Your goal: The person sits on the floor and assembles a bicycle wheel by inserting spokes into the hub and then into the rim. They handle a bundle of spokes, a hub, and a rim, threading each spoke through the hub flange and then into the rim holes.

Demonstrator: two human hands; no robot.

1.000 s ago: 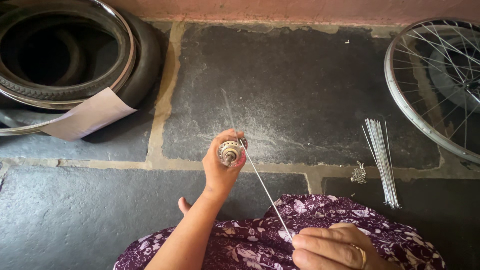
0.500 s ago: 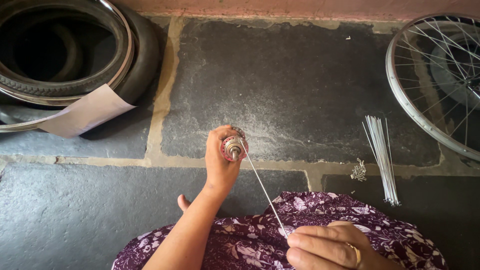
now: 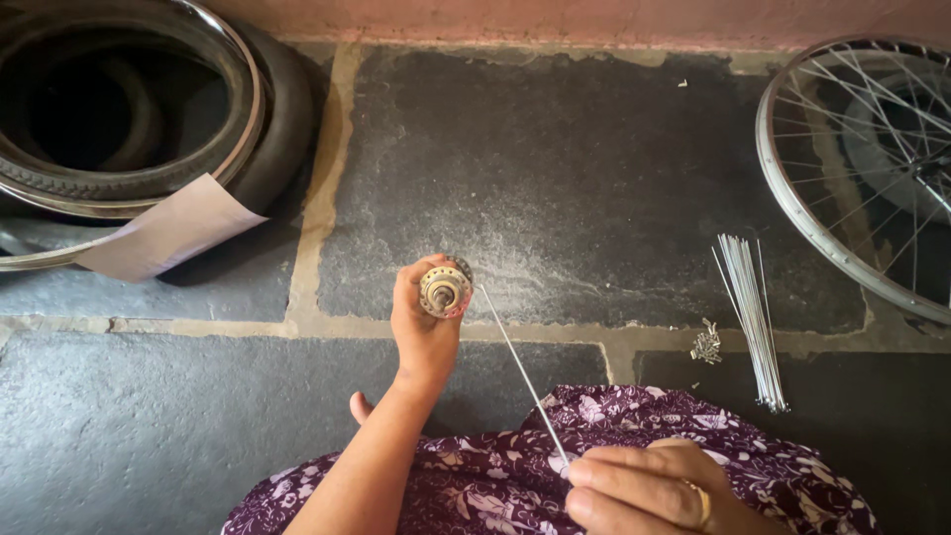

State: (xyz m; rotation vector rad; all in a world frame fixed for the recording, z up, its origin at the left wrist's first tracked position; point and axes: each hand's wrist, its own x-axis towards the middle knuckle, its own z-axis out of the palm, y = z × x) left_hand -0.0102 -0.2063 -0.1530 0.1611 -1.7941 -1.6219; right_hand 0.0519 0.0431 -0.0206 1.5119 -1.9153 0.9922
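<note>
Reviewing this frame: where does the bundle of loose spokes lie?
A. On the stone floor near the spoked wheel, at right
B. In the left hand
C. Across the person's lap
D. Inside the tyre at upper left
A: the bundle of loose spokes lies on the stone floor, beside the spoked wheel at right.

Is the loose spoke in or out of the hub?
In: the spoke runs from the right hand up to the rim of the hub held by the left hand.
</note>
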